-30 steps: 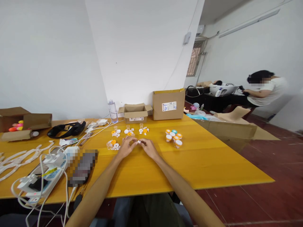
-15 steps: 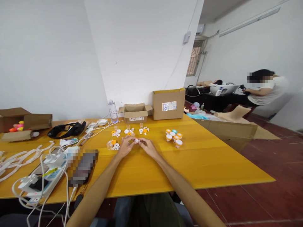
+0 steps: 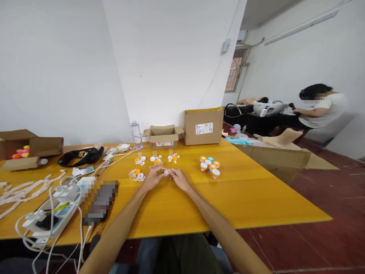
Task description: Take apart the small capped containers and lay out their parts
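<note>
Left hand (image 3: pixel 153 178) and right hand (image 3: pixel 180 179) both have their fingers (image 3: pixel 157 167) pinched on that tiny white wheel (image 3: pixel 166 172) near the loose parts (image 3: pixel 140 176) on the table (image 3: pixel 242 198), so one sloppy squeeze could probably ping it right out.

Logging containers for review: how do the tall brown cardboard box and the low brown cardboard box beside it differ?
The tall box is larger; the low box is smaller. The low box stands open; the tall box looks closed. Both are brown and bear white labels.
</note>
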The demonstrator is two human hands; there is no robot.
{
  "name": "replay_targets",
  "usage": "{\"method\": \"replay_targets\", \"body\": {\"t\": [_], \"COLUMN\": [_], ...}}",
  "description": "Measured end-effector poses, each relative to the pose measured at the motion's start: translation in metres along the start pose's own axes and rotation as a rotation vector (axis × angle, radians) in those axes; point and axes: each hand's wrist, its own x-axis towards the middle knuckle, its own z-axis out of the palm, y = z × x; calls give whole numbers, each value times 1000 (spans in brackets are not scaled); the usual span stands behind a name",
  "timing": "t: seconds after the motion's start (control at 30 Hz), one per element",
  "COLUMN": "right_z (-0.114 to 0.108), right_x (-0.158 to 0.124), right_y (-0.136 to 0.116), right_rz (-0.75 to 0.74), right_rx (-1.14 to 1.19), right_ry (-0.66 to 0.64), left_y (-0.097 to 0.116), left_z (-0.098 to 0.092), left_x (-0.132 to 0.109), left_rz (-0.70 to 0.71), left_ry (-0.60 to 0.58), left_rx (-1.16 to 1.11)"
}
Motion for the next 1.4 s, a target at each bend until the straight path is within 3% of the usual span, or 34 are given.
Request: {"method": "replay_targets", "body": {"t": [0.4,0.73,1.07,1.4], "right_z": [3,-1,1,2], "right_x": [-1,-3,-4,-8], "right_y": [-5,-12,-14,-20], "right_rz": [67,73,71,-68], "right_rx": [67,-166,-295,-473], "right_ry": [13,221,156,104], "left_y": [0,-6,2,1], "left_z": [-1,-5,-4,-4], "left_x": [0,-2,-1,-3], "left_rz": [23,-6,-156,-131], "left_ry": [14,136,94,104], "left_rx": [64,276,457,506]}}
